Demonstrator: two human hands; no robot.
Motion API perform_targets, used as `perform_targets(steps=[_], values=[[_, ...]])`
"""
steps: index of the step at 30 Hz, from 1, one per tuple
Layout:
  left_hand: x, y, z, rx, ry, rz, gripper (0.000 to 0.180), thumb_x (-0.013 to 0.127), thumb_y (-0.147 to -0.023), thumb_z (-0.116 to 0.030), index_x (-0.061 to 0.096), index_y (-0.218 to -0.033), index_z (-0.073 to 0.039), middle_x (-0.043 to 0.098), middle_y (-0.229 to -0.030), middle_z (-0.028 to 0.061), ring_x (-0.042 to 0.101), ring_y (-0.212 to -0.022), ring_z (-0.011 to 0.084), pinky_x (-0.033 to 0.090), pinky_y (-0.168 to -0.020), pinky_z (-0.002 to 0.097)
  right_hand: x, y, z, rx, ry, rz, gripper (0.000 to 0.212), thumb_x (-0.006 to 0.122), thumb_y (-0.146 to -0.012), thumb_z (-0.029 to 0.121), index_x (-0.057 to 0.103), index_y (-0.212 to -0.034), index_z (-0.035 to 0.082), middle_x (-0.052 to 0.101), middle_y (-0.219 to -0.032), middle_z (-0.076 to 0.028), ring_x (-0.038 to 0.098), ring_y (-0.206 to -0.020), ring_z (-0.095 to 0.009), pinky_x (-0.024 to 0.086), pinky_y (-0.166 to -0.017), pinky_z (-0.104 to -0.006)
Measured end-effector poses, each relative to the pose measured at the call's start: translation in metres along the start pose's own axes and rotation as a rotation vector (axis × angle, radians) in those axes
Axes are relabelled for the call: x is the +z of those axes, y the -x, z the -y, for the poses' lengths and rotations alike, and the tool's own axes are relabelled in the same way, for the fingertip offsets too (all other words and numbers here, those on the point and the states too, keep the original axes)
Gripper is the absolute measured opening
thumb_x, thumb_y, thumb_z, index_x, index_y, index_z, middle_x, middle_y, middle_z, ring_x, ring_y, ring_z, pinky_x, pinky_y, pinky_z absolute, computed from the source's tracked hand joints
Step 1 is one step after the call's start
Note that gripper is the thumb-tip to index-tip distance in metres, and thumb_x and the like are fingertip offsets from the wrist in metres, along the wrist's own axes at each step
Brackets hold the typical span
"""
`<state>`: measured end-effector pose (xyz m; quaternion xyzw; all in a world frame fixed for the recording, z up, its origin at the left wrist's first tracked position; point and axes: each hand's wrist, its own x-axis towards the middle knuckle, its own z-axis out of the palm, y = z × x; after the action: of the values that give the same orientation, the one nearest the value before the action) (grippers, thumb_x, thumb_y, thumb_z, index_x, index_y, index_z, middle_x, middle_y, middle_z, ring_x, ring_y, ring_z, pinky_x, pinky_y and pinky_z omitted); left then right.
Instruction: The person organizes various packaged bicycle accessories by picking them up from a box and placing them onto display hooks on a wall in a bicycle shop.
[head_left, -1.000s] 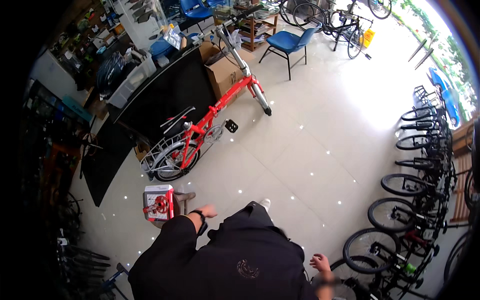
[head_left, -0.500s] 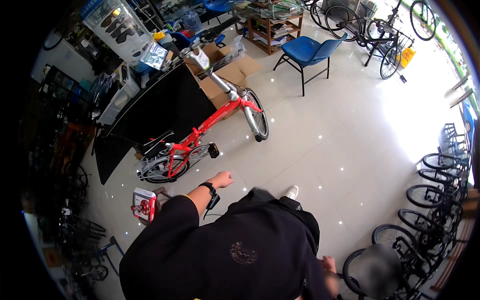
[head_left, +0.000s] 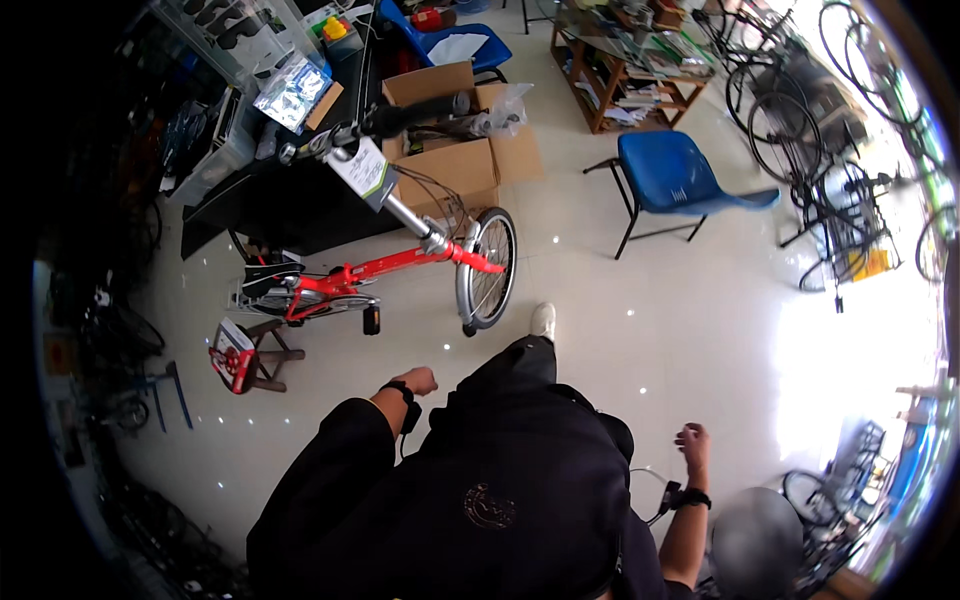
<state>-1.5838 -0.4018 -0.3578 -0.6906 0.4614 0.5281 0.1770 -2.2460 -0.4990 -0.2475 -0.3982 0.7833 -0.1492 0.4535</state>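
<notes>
My left hand is curled into a loose fist, with nothing showing in it. It hovers over the tiled floor, below a red folding bicycle and touching nothing. Out to the right, my right hand has its fingers curled in, and no object shows there. Both wrists wear a black band with a cable. The bicycle stands upright, its front wheel turned toward me and a paper tag hanging at the handlebar. One white shoe of mine is on the floor ahead.
A wooden stool bearing a red-and-white package stands at left. Behind the bicycle are an open cardboard box and a black-covered table. A blue chair stands ahead right, near a wooden shelf table. Bicycles line the right side.
The view has turned to the left, and the bicycle, box and blue chair look nearer. My right hand has swung forward into fuller view. My left hand stays loosely closed.
</notes>
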Motion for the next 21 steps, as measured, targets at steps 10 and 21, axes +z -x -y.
perform_targets(steps=[10,21], values=[[-0.243,-0.095,-0.227,0.312,0.476,-0.545,0.021,0.060,-0.080,-0.020,0.062,-0.090,-0.002,0.066,-0.085,0.0193,0.065,-0.082,0.0327,0.050,-0.073,0.0385,-0.014,-0.190,0.325,-0.179,0.187,0.312,0.037,0.059,-0.088,0.020,0.052,-0.117,-0.003,0.065,-0.088,-0.013,0.065,-0.073,-0.019,0.051,-0.058,-0.0298],[-0.262,-0.116,-0.230,-0.039,0.498,-0.587,0.021,0.060,-0.081,-0.021,0.064,-0.082,0.000,0.065,-0.074,0.0163,0.065,-0.071,0.0298,0.051,-0.065,0.0373,0.025,-0.374,0.544,-0.552,0.403,0.532,0.040,0.063,-0.084,0.023,0.057,-0.108,-0.008,0.067,-0.079,-0.017,0.067,-0.070,-0.021,0.051,-0.064,-0.0307]])
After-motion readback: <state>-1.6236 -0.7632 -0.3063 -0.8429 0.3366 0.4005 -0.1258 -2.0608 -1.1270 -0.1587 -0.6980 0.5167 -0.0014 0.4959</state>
